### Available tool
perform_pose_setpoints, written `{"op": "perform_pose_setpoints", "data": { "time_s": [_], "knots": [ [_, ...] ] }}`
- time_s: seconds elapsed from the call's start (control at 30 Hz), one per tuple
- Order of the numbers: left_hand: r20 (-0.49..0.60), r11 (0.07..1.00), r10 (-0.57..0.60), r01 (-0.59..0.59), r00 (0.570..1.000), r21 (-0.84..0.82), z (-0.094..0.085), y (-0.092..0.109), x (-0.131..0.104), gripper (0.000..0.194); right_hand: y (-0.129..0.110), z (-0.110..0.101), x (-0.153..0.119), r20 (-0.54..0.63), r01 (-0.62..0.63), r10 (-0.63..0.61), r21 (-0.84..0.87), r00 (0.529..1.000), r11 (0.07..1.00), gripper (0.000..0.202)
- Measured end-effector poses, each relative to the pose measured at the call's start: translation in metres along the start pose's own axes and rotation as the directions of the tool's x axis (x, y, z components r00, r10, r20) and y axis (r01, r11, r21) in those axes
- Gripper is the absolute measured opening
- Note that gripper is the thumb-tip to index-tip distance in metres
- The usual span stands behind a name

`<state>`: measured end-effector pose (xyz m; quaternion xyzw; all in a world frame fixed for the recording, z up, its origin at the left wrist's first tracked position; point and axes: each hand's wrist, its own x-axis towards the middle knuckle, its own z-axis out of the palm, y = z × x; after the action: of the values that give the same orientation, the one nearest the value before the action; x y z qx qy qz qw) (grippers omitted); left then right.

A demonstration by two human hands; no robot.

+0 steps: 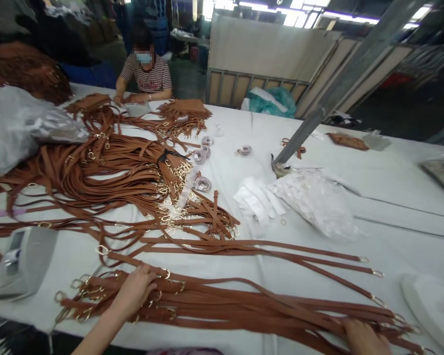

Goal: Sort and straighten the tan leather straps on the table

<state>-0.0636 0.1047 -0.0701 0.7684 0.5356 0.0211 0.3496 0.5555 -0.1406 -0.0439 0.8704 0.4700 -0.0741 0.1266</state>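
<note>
No brand or label can be read anywhere; the print on the co-worker's striped shirt (148, 74) is too blurred to make out.

The left hand (133, 291) lies flat and spread on the near bundle of brown straps (244, 308), fingers loosely open over the end with the gold rings and buckles, pressing rather than clenching. The right hand (362, 337) rests on the other end of the same bundle, fingers curled over the straps near their metal tips; the picture's edge cuts it off, so I cannot tell whether it truly grasps them. The bundle lies along the near edge of the white table (392, 212).

Beyond the bundle sits a large tangled heap of straps (107, 172). To the right of that heap lie white paper strips (257, 199), with small tape rolls (203, 148) behind it. The co-worker sits at the table's far side.
</note>
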Motion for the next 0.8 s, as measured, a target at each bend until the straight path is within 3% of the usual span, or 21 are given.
{"op": "perform_pose_setpoints", "data": {
  "time_s": [0.07,0.17,0.27,0.37,0.47,0.53,0.6,0.67,0.73,0.8],
  "knots": [
    [-0.003,0.998,0.054,-0.054,0.999,0.036,0.024,0.011,0.007,0.029,0.002,-0.004,0.006,-0.002,-0.048,0.048,0.016,0.999,0.999,0.041],
    [0.014,0.994,0.096,-0.095,0.995,-0.055,0.067,0.021,0.013,0.043,-0.02,-0.007,0.017,0.012,-0.07,0.069,0.142,0.998,0.987,0.048],
    [0.05,0.971,0.076,-0.063,0.996,-0.231,0.106,0.024,0.016,0.029,-0.058,-0.003,0.036,0.065,-0.095,0.076,0.383,0.995,0.919,0.052],
    [0.055,0.924,0.027,-0.003,0.998,-0.382,0.129,0.031,0.022,0.028,-0.094,0.008,0.059,0.212,-0.256,0.155,0.628,0.965,0.735,0.036],
    [0.026,0.849,-0.092,0.091,0.995,-0.521,0.135,0.045,0.034,0.04,-0.117,0.019,0.081,0.395,-0.47,0.256,0.764,0.882,0.442,0.028],
    [0.103,0.694,-0.282,0.277,0.954,-0.665,0.132,0.059,0.047,0.045,-0.124,0.023,0.095,0.488,-0.562,0.306,0.793,0.818,0.237,0.031],
    [0.299,0.348,-0.452,0.475,0.84,-0.808,0.126,0.073,0.062,0.046,-0.128,0.024,0.108,0.558,-0.614,0.35,0.786,0.753,0.068,0.034],
    [0.47,0.011,-0.477,0.539,0.743,-0.842,0.119,0.085,0.078,0.045,-0.128,0.024,0.122,0.613,-0.645,0.378,0.763,0.694,-0.053,0.036],
    [0.542,-0.135,-0.454,0.547,0.707,-0.826,0.112,0.093,0.094,0.044,-0.129,0.024,0.133,0.652,-0.662,0.386,0.739,0.652,-0.129,0.035],
    [0.562,-0.166,-0.45,0.554,0.694,-0.816,0.109,0.097,0.109,0.043,-0.13,0.024,0.141,0.678,-0.669,0.384,0.721,0.627,-0.18,0.032]
  ]
}}
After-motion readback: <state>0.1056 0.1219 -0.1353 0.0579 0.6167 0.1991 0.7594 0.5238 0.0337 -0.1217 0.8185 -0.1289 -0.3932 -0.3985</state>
